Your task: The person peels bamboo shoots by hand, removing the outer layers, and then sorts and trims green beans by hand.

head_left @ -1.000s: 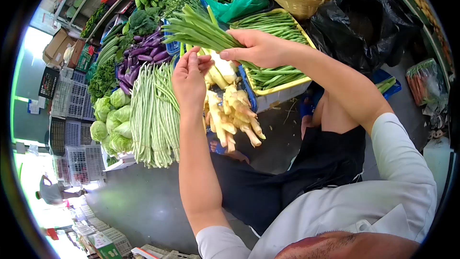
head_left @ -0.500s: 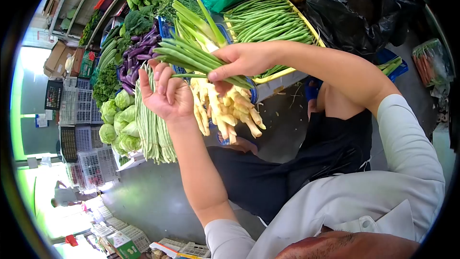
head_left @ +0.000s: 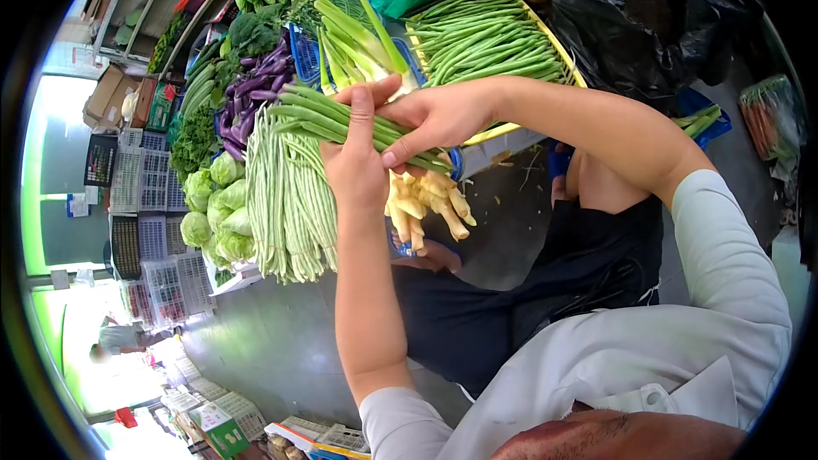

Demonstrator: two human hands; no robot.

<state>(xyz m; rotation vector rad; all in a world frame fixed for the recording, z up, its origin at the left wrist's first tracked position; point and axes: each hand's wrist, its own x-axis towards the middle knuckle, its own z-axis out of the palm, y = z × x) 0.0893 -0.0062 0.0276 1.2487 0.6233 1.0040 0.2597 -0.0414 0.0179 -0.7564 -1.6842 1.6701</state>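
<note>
A bunch of green beans lies across both my hands, its loose ends pointing left. My left hand is closed round the middle of the bunch, thumb up along the near side and fingers behind. From the right, my right hand grips the other end, its thumb pressed on the beans. Below the hands are pale ginger roots, partly hidden by my left wrist. Long pale beans hang just left of that wrist. Thick green stalks stand behind the hands.
A yellow-rimmed crate of green beans sits beyond my right forearm. Purple eggplants and round green cabbages lie to the left. A black plastic bag stands at upper right. Stacked crates and another person are farther left.
My left hand has moved right and gone from fingers apart beside the bunch to closed round it. My right hand keeps its hold. The view has shifted slightly.
</note>
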